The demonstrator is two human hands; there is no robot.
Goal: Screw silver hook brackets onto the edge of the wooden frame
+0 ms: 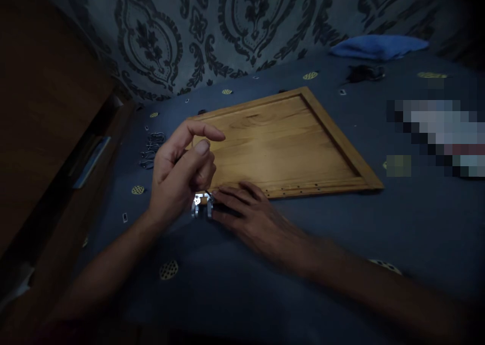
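A framed wooden panel (273, 138) lies on the dark blue patterned cloth, with small dark holes along its near edge. At that edge, by its left part, sits a shiny metal hinge-like fitting (197, 200). My left hand (184, 168) is over the panel's left end, fingers curled and the index finger bent out above the thumb. A thin dark shaft (208, 195) shows below it at the fitting; the curled fingers hide whether they hold it. My right hand (252, 211) lies over the near edge with fingers extended, their tips beside the fitting, apparently touching it.
Several thin, dark wire-like pieces (154, 142) lie left of the panel. A blue cloth (379, 47) and a black tangled item (364, 74) are at the back right. Patterned fabric (200, 37) rises behind. Wooden furniture (45, 97) stands at left. A blurred-out object (447, 133) lies at right.
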